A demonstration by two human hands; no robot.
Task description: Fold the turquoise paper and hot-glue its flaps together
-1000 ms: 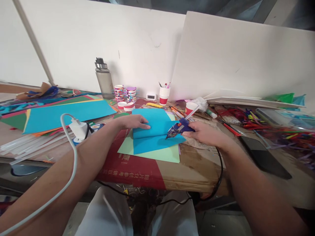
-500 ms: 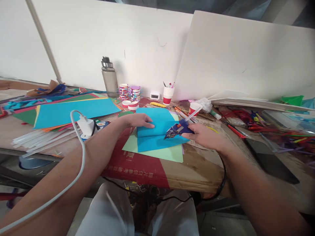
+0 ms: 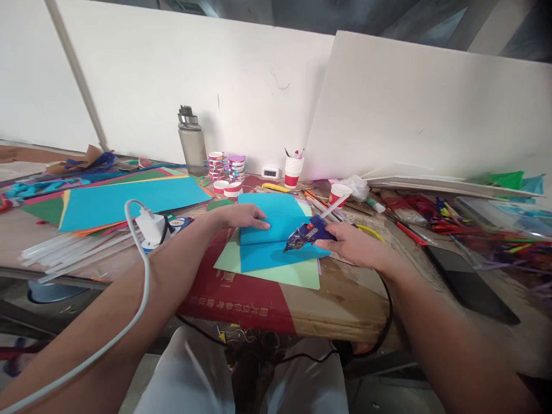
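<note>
My right hand (image 3: pixel 347 244) is wrapped round the handle of a dark blue hot glue gun (image 3: pixel 308 233), with a clear glue stick (image 3: pixel 335 208) poking out of its back. Its nozzle points down and left, just at the lower part of a folded sheet of blue paper (image 3: pixel 280 256). At the left edge of that sheet, my left hand (image 3: pixel 244 217) holds the raised upper part, thumb lying over it. Under the blue paper lies a pale green sheet (image 3: pixel 297 277). A black cord runs down from the glue gun past my right wrist.
A white charger (image 3: pixel 153 227) with a white cable crosses by my left forearm, near loose glue sticks (image 3: pixel 73 253). Behind stand a water bottle (image 3: pixel 192 144), stacked paper cups (image 3: pixel 294 172) with pens, and a small clock (image 3: pixel 269 172). A dark phone (image 3: pixel 470 284) lies right.
The glue gun has shifted slightly left and down along the blue paper. My left hand stays on the paper's edge. The camera view has tilted slightly up.
</note>
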